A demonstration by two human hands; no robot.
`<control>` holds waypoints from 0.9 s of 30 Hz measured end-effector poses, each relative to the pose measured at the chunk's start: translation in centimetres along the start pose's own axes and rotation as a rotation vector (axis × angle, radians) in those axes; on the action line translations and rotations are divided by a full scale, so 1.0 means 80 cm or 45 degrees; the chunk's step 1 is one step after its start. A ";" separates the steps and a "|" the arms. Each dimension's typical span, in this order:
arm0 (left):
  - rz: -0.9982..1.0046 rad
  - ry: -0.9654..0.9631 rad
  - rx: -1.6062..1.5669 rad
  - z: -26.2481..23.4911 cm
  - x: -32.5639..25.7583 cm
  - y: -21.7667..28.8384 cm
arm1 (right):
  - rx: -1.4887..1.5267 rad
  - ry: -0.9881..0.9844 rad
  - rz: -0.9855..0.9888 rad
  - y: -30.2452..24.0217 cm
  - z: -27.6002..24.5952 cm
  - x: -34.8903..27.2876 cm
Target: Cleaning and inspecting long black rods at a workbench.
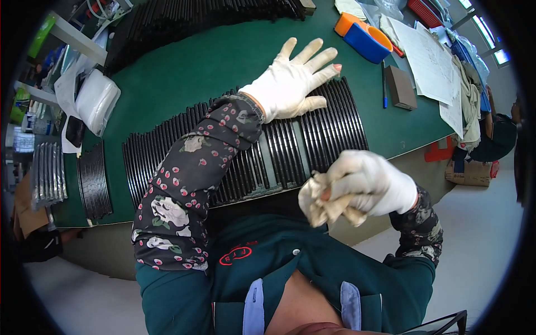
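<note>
Rods [338, 131] lie side by side on your worktop [223, 56], gaps between groups. Your left hand [287, 84]: grip apart, over their far ends. Right hand [365, 181]: grip clamped on cloth [333, 210], near the row. Can't tell which are done or left.

Left hand [286, 84] splayed over black rods [336, 125], right hand [365, 183] clutching cloth [328, 205]

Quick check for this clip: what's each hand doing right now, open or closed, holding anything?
Left hand: open, fingers spread, over the black rods; holding nothing.
Right hand: closed, holding a crumpled beige cloth.
</note>
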State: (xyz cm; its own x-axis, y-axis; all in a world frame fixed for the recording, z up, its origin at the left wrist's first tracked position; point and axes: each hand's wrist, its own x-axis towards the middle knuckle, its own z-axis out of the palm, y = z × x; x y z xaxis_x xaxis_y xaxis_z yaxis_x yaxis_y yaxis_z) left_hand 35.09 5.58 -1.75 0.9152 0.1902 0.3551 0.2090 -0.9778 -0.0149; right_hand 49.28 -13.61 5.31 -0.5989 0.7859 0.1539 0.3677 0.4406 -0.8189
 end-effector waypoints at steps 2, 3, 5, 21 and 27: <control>-0.006 0.100 -0.032 -0.018 -0.010 -0.013 | -0.030 0.212 0.095 0.003 -0.012 -0.009; -0.004 0.154 -0.059 -0.031 -0.019 -0.020 | -0.136 0.297 0.163 0.003 -0.010 -0.011; -0.006 0.052 -0.020 -0.054 -0.045 -0.039 | -0.160 0.329 0.226 0.005 -0.008 -0.009; -0.101 -0.375 0.009 -0.018 -0.066 -0.025 | -0.185 -0.185 -0.274 0.050 0.077 0.080; -0.075 -0.373 0.091 -0.014 -0.065 -0.028 | -0.126 0.223 -0.296 0.027 0.046 0.089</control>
State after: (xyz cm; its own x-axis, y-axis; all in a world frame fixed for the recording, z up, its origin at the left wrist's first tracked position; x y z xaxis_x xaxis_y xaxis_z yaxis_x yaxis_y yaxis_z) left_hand 29.44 6.71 -2.52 0.9589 0.2742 0.0728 0.2793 -0.9575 -0.0720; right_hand 43.19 -8.65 2.63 -0.5465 0.7183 0.4305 0.3083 0.6506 -0.6941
